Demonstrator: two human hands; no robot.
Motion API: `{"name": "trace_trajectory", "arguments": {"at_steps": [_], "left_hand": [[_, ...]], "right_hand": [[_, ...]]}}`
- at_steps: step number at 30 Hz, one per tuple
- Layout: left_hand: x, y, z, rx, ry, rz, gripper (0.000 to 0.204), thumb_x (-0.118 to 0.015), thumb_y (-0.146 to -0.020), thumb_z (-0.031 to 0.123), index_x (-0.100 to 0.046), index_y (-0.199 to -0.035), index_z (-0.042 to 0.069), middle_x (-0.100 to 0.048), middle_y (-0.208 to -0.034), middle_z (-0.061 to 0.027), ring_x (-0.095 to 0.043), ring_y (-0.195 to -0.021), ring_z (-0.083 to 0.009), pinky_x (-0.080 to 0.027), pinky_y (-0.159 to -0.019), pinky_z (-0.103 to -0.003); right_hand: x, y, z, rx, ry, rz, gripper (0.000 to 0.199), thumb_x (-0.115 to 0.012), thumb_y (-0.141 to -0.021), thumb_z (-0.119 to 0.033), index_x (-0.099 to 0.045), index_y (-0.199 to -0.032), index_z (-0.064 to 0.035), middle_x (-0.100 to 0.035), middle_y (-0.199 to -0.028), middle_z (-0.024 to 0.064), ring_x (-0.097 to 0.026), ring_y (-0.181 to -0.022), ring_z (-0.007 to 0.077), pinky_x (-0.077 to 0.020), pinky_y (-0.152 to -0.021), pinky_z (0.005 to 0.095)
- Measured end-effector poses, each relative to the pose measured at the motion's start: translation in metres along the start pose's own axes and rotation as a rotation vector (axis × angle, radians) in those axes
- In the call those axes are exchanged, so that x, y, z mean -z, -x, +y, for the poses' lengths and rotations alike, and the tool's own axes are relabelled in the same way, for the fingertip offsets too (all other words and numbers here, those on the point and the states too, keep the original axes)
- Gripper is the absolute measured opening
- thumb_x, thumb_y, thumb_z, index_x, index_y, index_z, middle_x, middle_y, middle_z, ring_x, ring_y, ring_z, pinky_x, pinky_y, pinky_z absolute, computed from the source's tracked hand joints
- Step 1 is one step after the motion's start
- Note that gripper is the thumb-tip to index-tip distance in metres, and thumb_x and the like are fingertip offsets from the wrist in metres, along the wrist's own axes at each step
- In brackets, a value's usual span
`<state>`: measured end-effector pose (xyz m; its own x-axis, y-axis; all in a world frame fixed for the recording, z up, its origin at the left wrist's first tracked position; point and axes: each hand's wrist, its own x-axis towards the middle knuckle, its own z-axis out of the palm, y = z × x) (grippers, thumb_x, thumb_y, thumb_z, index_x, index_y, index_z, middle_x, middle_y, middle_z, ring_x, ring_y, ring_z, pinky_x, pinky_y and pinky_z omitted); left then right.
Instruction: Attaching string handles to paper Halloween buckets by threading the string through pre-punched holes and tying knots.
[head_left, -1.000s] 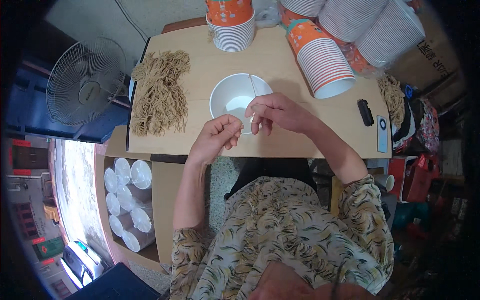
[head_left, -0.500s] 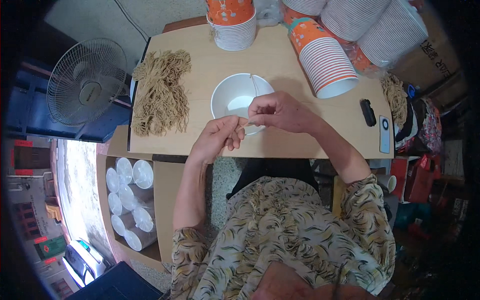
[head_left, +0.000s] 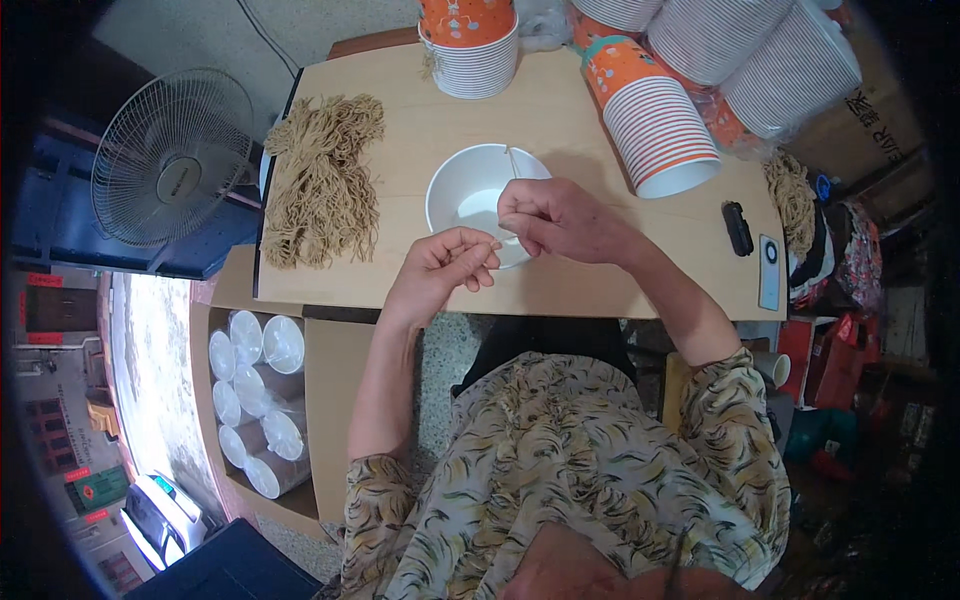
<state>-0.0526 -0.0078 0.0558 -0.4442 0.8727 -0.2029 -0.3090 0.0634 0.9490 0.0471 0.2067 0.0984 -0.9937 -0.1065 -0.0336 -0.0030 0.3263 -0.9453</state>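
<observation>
A white paper bucket (head_left: 447, 188) stands upright on the table close to its front edge. From its far rim a thin tan cord (head_left: 514, 163) hangs over the inside and runs toward my right hand (head_left: 562, 222). That hand is closed over the bucket's near right side, with the cord pinched between thumb and curled fingers. My left hand (head_left: 447, 268) is just in front of the bucket, thumb and forefinger pressed together on a bit of the cord that barely shows. A small gap separates the two hands. A heap of tan cords (head_left: 325, 185) lies to the left.
Nested orange-and-white buckets (head_left: 655, 125) lie at the right; another stack (head_left: 470, 60) stands at the back. A black object (head_left: 737, 228) and a pale blue card-like piece (head_left: 769, 272) lie near the right edge. A fan (head_left: 175, 165) and a carton of wrapped cups (head_left: 318, 420) are left.
My hands have drawn slightly apart. The left hand has turned, its thumb now lying lower, and the right fingers are curled more tightly. The view has shifted a little.
</observation>
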Motion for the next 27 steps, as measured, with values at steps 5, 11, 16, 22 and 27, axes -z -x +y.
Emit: {"name": "trace_trajectory", "arguments": {"at_steps": [5, 11, 16, 22, 27], "left_hand": [[-0.009, 0.002, -0.012, -0.11, -0.105, 0.135, 0.015, -0.065, -0.098, 0.013, -0.071, -0.107, 0.003, -0.069, -0.091, -0.0036, -0.065, -0.074, -0.0077, -0.05, -0.064, -0.02], [-0.024, 0.006, -0.024, -0.35, -0.227, 0.337, 0.013, -0.067, -0.095, 0.004, -0.072, -0.106, 0.0, -0.067, -0.096, -0.0038, -0.065, -0.071, -0.0069, -0.051, -0.06, -0.019], [-0.029, 0.006, -0.028, -0.349, -0.142, 0.41, 0.013, -0.068, -0.093, 0.001, -0.073, -0.105, 0.0, -0.066, -0.095, -0.0031, -0.064, -0.07, -0.0058, -0.05, -0.057, -0.018], [-0.033, 0.005, -0.038, -0.395, -0.07, 0.498, 0.014, -0.07, -0.092, 0.001, -0.069, -0.106, 0.0, -0.069, -0.087, -0.0034, -0.062, -0.068, -0.0033, -0.049, -0.058, -0.017], [-0.033, 0.005, -0.04, -0.506, -0.105, 0.517, 0.021, -0.072, -0.09, -0.001, -0.066, -0.11, 0.0, -0.071, -0.087, -0.0044, -0.062, -0.07, -0.0026, -0.051, -0.061, -0.018]], "right_hand": [[-0.011, -0.005, 0.009, -0.054, -0.126, 0.113, 0.017, -0.057, -0.098, -0.017, -0.057, -0.089, -0.0019, -0.057, -0.058, 0.0014, -0.051, -0.052, 0.0081, -0.0418, -0.051, 0.0284], [-0.022, -0.01, 0.004, -0.174, -0.3, 0.164, 0.016, -0.063, -0.097, -0.018, -0.06, -0.09, -0.0041, -0.055, -0.059, -0.001, -0.047, -0.049, 0.0049, -0.0341, -0.043, 0.0228], [-0.029, -0.011, 0.011, -0.22, -0.342, 0.178, 0.018, -0.063, -0.097, -0.019, -0.06, -0.088, -0.0034, -0.053, -0.058, -0.0013, -0.045, -0.047, 0.0045, -0.0314, -0.042, 0.0222], [-0.04, -0.012, 0.015, -0.262, -0.378, 0.18, 0.018, -0.064, -0.096, -0.017, -0.06, -0.086, -0.0033, -0.052, -0.057, -0.0009, -0.044, -0.048, 0.0046, -0.0303, -0.042, 0.0224], [-0.041, -0.013, 0.013, -0.255, -0.366, 0.18, 0.018, -0.065, -0.096, -0.016, -0.06, -0.084, -0.0032, -0.052, -0.057, -0.0004, -0.044, -0.048, 0.0047, -0.031, -0.042, 0.023]]}}
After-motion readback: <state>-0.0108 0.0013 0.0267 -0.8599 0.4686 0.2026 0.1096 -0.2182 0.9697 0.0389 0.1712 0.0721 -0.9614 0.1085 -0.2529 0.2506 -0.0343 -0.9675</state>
